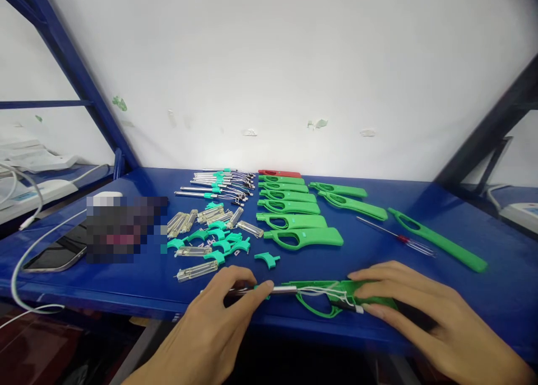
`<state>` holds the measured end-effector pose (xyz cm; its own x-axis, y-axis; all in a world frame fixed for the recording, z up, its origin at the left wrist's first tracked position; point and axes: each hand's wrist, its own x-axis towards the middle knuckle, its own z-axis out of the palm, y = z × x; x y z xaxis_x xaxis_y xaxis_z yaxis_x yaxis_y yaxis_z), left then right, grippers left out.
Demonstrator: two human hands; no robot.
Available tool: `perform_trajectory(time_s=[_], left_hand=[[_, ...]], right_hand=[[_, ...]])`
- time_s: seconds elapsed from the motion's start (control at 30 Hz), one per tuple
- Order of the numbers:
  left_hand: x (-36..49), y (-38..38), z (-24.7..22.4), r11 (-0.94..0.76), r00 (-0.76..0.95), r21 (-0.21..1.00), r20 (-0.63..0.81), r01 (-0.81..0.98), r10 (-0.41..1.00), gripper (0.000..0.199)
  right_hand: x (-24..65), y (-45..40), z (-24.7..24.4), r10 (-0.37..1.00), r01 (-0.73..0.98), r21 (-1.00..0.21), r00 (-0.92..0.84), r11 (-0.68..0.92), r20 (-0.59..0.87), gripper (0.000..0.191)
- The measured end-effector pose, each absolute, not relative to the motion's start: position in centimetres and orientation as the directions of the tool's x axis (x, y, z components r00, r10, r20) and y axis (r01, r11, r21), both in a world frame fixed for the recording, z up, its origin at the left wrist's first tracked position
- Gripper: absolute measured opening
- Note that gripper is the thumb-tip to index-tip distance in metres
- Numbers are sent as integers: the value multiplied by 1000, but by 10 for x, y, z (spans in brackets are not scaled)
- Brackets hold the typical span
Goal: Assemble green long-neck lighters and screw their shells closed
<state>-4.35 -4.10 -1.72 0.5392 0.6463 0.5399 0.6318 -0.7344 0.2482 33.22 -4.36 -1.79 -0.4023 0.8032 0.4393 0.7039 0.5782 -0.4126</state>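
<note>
Near the front edge of the table, my left hand (222, 323) pinches a thin metal lighter tube (286, 290) between thumb and fingers. White wires (325, 290) run from its right end to a small black part with a white tip (345, 305). These wires lie over an open green lighter casing half (348, 286), which has a looped trigger guard. My right hand (424, 312) grips the casing's wide end, its fingers bent over the inside and close to the wire ends. Part of the casing is hidden behind those fingers.
Green casings (306, 237) lie in a column, a red one (286, 174) farthest back. Teal triggers (267, 259) and clear fuel tanks (197, 270) are scattered left of them, wired metal tubes (193, 194) behind. A screwdriver (378, 227) lies right; a phone (59, 253) far left.
</note>
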Motion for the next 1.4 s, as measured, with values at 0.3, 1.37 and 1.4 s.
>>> perform_trajectory(time_s=[0.3, 1.37, 1.4], left_hand=[[-45, -40, -18, -730, 500, 300, 568, 614, 654, 47], [-43, -34, -17, -718, 485, 300, 571, 628, 663, 40], [-43, -34, -17, -725, 489, 299, 575, 621, 656, 41]], right_hand=[[335, -44, -20, 802, 702, -410, -412, 582, 433, 19], [332, -45, -17, 811, 712, -410, -404, 570, 424, 17], [332, -46, -17, 811, 711, -412, -405, 569, 421, 17]])
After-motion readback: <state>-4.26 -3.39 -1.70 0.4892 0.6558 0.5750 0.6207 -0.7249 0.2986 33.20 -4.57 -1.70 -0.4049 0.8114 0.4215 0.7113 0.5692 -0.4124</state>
